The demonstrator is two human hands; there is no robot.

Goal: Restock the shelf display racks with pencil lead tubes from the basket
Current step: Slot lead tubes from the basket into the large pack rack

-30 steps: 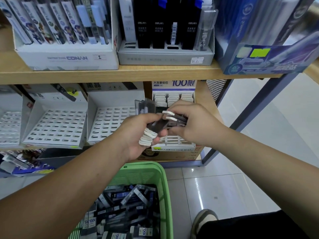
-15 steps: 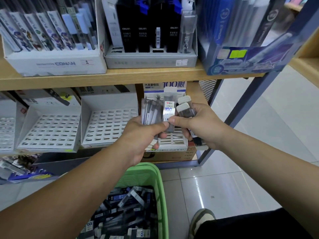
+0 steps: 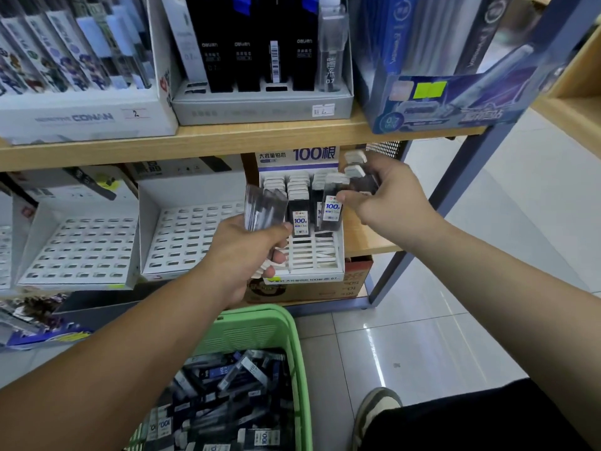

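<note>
The right hand pinches one labelled lead tube upright between thumb and fingertips, while its curled fingers trap two more white-capped tubes against the palm. Half a second ago this hand was pressed against the left one, lifting that tube off the stack; now the two hands have parted and the right has swung out over the right column of the 100-count display rack. The tube's lower end sits at the slotted face beside tubes already standing there; whether it is seated in a slot I cannot tell. The left hand stays just in front of the rack, fingers wrapped round a bundle of clear tubes with their caps pointing down. I judge this to be the placing stroke of one cycle: supply is split, one tube is going in, and two wait behind it. The rack's front rows are bare, and the white slotted racks to the left hold nothing. The green basket below is deep in loose tubes, so much restocking remains.
</note>
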